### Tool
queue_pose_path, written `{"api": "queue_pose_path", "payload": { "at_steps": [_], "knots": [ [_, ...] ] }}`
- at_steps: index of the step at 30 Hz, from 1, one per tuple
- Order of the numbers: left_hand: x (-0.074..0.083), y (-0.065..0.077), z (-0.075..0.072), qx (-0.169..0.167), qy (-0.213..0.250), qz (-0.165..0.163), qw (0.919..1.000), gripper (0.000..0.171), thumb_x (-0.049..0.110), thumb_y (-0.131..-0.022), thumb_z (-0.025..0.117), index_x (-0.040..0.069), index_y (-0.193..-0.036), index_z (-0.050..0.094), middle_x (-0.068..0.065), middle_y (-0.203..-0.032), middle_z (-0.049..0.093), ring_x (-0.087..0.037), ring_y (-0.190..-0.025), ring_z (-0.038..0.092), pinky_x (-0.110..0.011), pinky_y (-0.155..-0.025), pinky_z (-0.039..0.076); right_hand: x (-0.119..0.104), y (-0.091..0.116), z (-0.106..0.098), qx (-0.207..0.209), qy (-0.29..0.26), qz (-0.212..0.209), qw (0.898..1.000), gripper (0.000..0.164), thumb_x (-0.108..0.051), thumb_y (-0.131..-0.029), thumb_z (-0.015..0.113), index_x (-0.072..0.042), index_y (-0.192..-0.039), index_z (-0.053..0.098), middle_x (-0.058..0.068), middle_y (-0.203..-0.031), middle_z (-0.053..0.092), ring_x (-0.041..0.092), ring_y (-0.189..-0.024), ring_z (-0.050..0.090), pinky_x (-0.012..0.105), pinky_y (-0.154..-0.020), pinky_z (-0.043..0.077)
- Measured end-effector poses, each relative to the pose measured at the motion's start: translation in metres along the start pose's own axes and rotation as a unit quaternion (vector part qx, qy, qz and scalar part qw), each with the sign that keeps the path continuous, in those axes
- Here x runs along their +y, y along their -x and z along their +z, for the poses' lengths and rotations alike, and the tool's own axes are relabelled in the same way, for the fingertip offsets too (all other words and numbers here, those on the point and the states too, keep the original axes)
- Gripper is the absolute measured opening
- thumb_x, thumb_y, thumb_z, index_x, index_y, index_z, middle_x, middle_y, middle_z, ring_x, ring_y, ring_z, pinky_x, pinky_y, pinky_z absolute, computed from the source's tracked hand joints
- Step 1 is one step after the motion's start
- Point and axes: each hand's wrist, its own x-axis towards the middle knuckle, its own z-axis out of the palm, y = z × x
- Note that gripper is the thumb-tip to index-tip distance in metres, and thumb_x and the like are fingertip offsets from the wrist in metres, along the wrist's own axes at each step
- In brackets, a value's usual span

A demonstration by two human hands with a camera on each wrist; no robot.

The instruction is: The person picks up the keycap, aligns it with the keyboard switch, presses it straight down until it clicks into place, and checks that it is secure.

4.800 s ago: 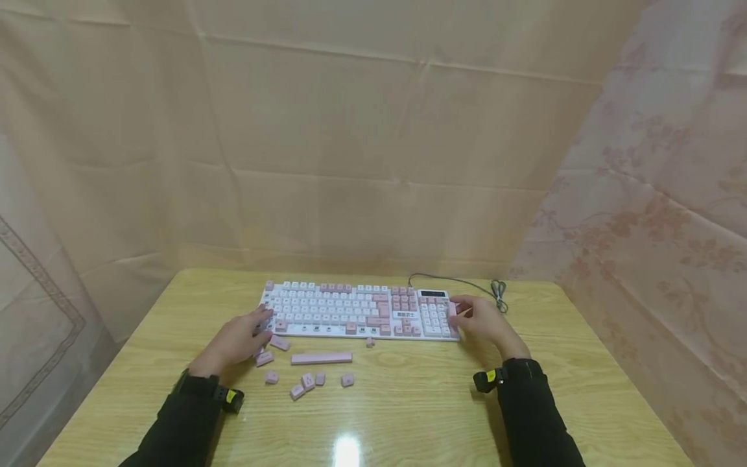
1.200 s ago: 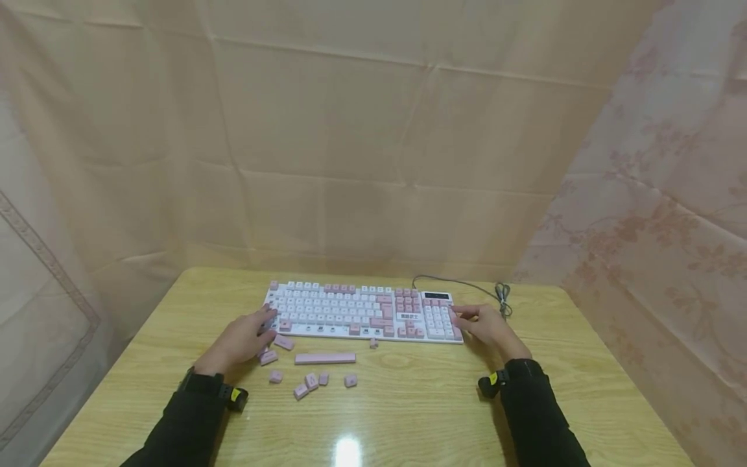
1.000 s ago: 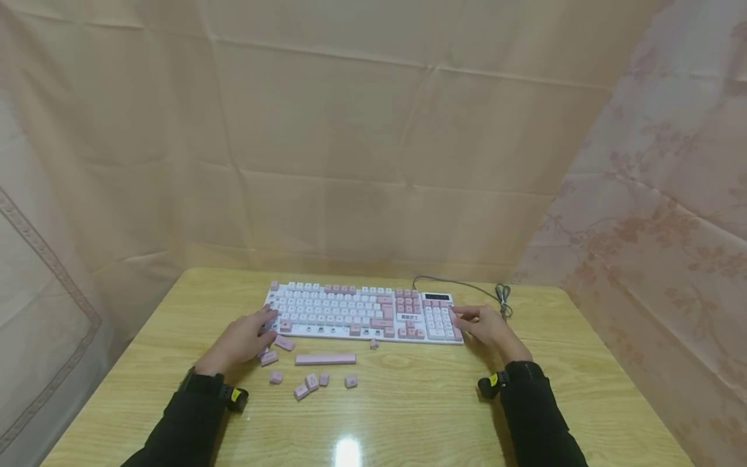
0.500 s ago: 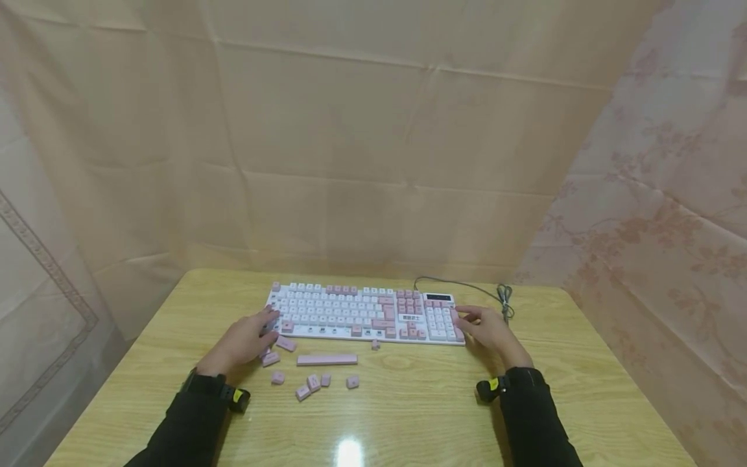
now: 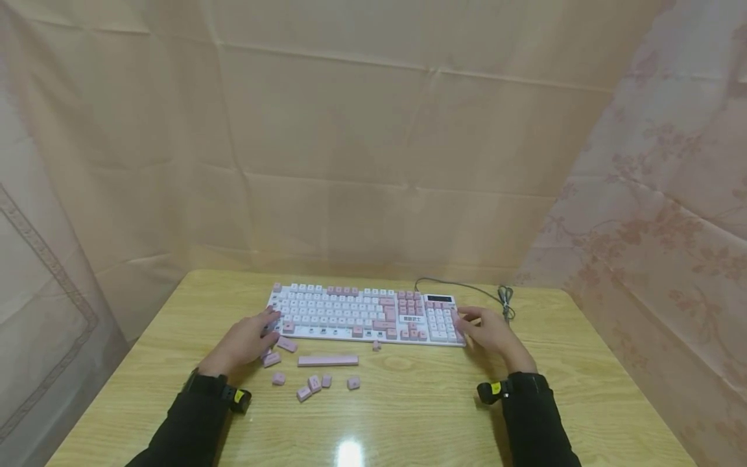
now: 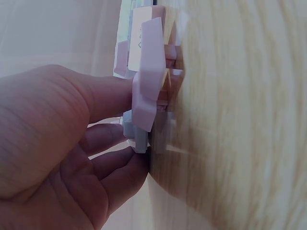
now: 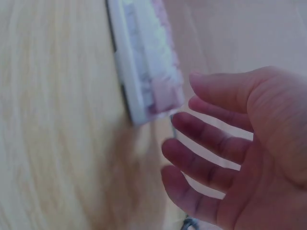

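Observation:
A white and pink keyboard (image 5: 335,312) lies flat on the table, several key positions in its bottom row and left side lacking caps. My left hand (image 5: 242,338) holds its left end; in the left wrist view the thumb is at the near corner and the curled fingers are at the end's far side. My right hand (image 5: 492,332) is beside the number pad at the right end. Its loosely bent fingers are apart from the keyboard in the right wrist view and hold nothing. Pink keycaps (image 6: 152,57) overlap near the left thumb.
On the wooden table (image 5: 420,415), a long pink spacebar (image 5: 328,360) and several loose pink keycaps (image 5: 314,383) lie in front of the keyboard. A grey cable (image 5: 461,283) runs behind it to a tied bundle (image 5: 505,295). A beige cloth (image 5: 373,162) hangs behind.
My right hand earlier held a tall pink keycap at the number pad's right edge; that cap now sits down in the keyboard and the fingers have drawn off it. My left hand has stayed put.

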Motion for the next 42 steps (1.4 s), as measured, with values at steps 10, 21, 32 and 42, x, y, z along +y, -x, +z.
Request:
{"api": "queue_pose_path", "payload": {
  "at_steps": [10,21,32,42],
  "knots": [
    [0.003,0.002,-0.002,-0.003,0.008,-0.002,1.0000,0.048,0.012,-0.100,0.062,-0.006,-0.143,0.051,-0.031,-0.152,0.039,-0.048,-0.137,0.042,-0.060,-0.110,0.035,-0.042,0.006,-0.009,0.035,-0.005,-0.060,0.998,0.040,-0.022,-0.101,0.064,-0.001,-0.135,0.063,0.017,-0.124,0.067,0.029,-0.100,0.064,0.041,-0.079,0.054],
    [0.001,0.000,-0.002,-0.004,0.003,-0.001,1.0000,0.048,0.012,-0.101,0.062,-0.006,-0.144,0.050,-0.032,-0.153,0.037,-0.049,-0.137,0.041,-0.060,-0.110,0.035,-0.100,0.009,0.014,0.041,0.033,-0.188,0.981,0.034,-0.016,-0.095,0.072,-0.005,-0.127,0.069,0.012,-0.114,0.070,0.021,-0.091,0.064,0.038,-0.077,0.053],
    [0.001,0.001,-0.001,0.002,-0.001,0.004,1.0000,0.047,0.011,-0.100,0.062,-0.007,-0.142,0.052,-0.034,-0.151,0.038,-0.050,-0.135,0.043,-0.061,-0.109,0.036,-0.129,0.011,0.049,-0.009,0.061,-0.226,0.972,0.032,-0.013,-0.094,0.073,-0.003,-0.124,0.070,0.012,-0.111,0.069,0.027,-0.096,0.064,0.041,-0.081,0.054],
    [0.001,0.001,-0.002,-0.001,-0.001,0.003,1.0000,0.047,0.011,-0.100,0.062,-0.007,-0.142,0.051,-0.034,-0.151,0.038,-0.050,-0.136,0.042,-0.061,-0.109,0.036,-0.133,0.013,0.064,-0.046,0.073,-0.232,0.969,0.031,-0.008,-0.094,0.072,-0.002,-0.124,0.070,0.012,-0.116,0.068,0.028,-0.102,0.064,0.043,-0.088,0.054]
  ]
}}
